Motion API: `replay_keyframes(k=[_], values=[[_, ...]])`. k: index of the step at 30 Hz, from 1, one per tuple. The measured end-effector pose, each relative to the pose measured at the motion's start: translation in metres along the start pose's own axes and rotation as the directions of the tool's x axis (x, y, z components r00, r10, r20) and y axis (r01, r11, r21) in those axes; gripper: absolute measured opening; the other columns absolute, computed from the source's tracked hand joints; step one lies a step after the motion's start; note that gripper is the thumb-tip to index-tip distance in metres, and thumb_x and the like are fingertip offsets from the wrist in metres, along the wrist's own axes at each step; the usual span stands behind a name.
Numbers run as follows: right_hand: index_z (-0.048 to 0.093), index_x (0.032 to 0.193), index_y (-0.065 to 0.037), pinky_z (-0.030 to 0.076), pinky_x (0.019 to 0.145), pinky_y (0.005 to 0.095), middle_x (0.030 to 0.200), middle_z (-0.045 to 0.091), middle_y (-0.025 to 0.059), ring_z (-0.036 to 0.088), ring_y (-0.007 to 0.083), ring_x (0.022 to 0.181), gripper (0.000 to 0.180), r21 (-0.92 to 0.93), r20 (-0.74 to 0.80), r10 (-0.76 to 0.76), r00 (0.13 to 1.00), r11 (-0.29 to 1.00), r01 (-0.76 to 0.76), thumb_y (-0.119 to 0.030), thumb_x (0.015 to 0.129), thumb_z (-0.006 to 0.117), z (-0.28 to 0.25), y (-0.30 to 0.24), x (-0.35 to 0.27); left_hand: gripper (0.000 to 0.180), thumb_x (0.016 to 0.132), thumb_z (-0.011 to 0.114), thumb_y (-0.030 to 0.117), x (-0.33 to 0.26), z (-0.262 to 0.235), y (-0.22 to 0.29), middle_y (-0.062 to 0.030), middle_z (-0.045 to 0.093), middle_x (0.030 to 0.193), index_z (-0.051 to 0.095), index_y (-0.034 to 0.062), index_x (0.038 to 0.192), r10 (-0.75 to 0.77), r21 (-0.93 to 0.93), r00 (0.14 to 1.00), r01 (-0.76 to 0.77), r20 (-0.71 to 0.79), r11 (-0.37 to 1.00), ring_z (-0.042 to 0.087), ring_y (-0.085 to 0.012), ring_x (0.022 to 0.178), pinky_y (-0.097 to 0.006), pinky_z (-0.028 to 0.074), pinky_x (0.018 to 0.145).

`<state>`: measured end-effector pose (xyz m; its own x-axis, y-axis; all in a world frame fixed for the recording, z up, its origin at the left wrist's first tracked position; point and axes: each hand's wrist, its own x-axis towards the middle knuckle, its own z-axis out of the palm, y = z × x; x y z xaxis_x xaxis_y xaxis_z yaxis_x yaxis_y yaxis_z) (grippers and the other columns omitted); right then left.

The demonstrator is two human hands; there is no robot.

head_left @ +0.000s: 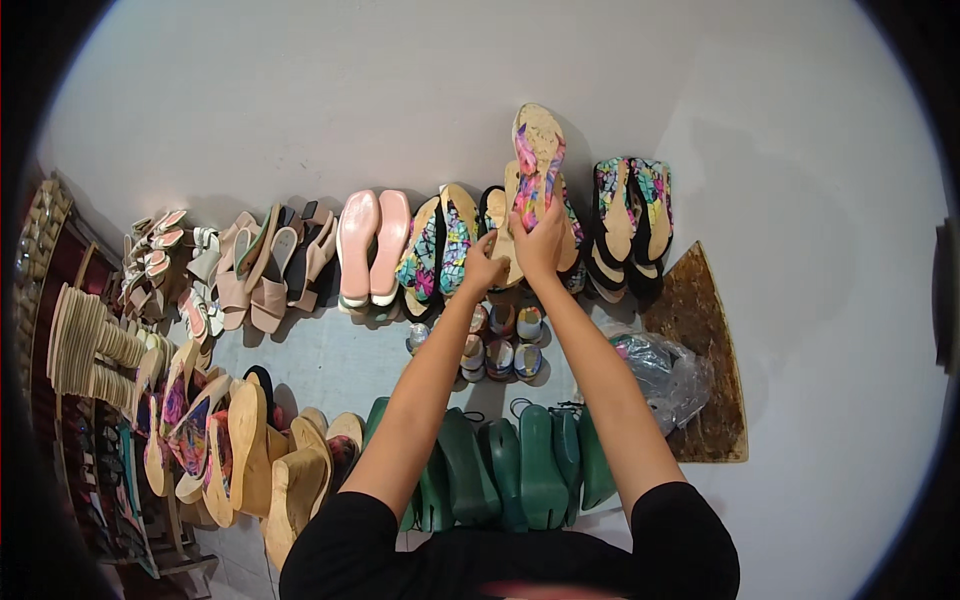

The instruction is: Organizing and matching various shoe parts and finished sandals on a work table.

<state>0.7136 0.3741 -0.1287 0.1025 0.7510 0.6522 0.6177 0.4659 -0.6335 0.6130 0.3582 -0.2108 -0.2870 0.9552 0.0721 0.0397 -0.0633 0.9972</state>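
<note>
Hands meet at the far middle of the scene, against the row of footwear leaning on the pale wall. The right hand (pixel 540 243) closes around the lower end of a floral wedge sandal (pixel 537 160), fingers wrapped on its heel part, and the sandal rises from the grip toward the far side, sole facing out. Its long axis runs near to far, almost upright in the view, tipped slightly left at the top. So the sandal lies straight beyond the right fingers, and that hand is plainly the nearer one to it.

The left hand (pixel 484 266) sits just left of the right, touching or nearly touching it, fingers curled narrow on the edge of a tan-soled sandal (pixel 503 230) that stands in the row (whether it truly pinches that sole or only rests on it I cannot tell).

Left of the hands stand a pair of floral wedges (pixel 438 245) and a pair of pink slippers (pixel 372 243); to the right another floral pair with black straps (pixel 630 215). Nearer, between the forearms, lie small round patterned items (pixel 500 345), and nearer again a row of dark green shoes (pixel 520 465). A crumpled plastic bag (pixel 660 370) lies on a brown mat (pixel 710 350) at the right. More cork-soled wedges (pixel 270 470) crowd the near left.
</note>
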Motion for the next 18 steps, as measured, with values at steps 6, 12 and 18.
replay_keyframes(k=[6,12,18], values=[[0.028,0.117,0.004,0.040,0.080,0.0440,0.108,0.043,0.0251,0.047,0.0396,0.096,0.071,-0.160,0.186,0.172,0.967,0.977,-0.143,-0.027,0.066,0.066,0.001,-0.016,0.000,0.052,0.066,0.066,0.010,-0.007,-0.011,-0.008,-0.0173,0.061,0.091,0.046,-0.0029,0.113,-0.056,0.079,0.997,0.060,-0.058,0.995,0.062,-0.0183,0.068,-0.029,0.048,0.060],[0.040,0.110,0.005,0.043,0.077,0.0417,0.098,0.053,0.0239,0.052,0.0361,0.093,0.061,-0.213,0.315,0.218,0.924,0.965,-0.155,-0.030,0.065,0.062,-0.022,-0.016,0.011,0.043,0.070,0.060,0.017,-0.014,-0.008,-0.026,-0.0195,0.060,0.088,0.049,0.0003,0.109,0.033,0.195,0.967,0.017,-0.253,0.981,0.058,-0.0298,0.084,-0.035,0.044,0.074],[0.048,0.099,0.007,0.045,0.072,0.0426,0.088,0.057,0.0263,0.056,0.0386,0.084,0.053,-0.204,0.321,0.241,0.916,0.962,-0.182,-0.033,0.067,0.060,-0.069,-0.037,0.012,0.041,0.071,0.058,0.016,-0.028,0.001,-0.012,-0.0224,0.058,0.088,0.048,-0.0006,0.107,0.063,0.210,0.970,-0.012,-0.235,0.978,0.057,-0.0326,0.084,-0.037,0.043,0.074]])
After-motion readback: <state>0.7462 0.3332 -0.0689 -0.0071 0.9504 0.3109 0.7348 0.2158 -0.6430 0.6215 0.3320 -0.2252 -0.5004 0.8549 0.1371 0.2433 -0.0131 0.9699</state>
